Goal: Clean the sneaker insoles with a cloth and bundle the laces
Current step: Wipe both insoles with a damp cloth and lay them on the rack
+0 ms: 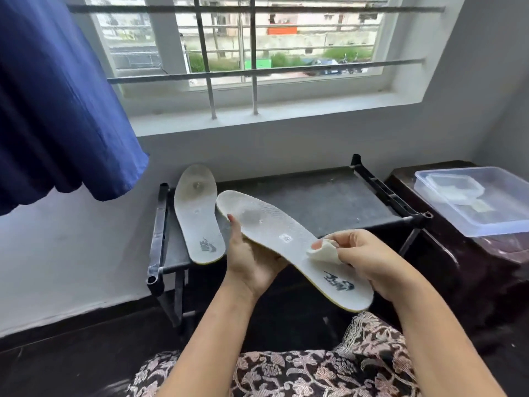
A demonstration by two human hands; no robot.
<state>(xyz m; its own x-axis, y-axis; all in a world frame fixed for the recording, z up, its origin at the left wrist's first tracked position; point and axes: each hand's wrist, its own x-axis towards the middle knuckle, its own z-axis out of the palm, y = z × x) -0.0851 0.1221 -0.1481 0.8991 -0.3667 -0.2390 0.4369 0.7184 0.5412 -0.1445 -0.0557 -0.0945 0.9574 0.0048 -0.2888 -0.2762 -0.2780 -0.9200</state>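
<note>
The held insole [274, 224] is up in the air just in front of the bench [329, 196], printed side up, toe end angled toward the bench's left end and heel end, with its dark logo, back toward the person. There's a grey smudge on the forefoot and a small white label at mid-length. The left hand [252, 262] cradles it from below, fingers curled under and thumb tip hooked over the near edge. The right hand [369, 259] has a small white cloth [323, 252] pinched around its fingertips, and that cloth is touching the insole between the label and the logo. The 2nd insole [197, 213] lies on the left end of the bench, toe toward the wall, logo end near the bench's front edge, with a dirty ring on its forefoot. Right of the bench, a dark cabinet [458, 267] carries a clear plastic container [486, 213] with 1 smaller clear piece inside it. Above the bench sits a barred window [243, 53], and up to the bench's left hangs a blue curtain [57, 96].
</note>
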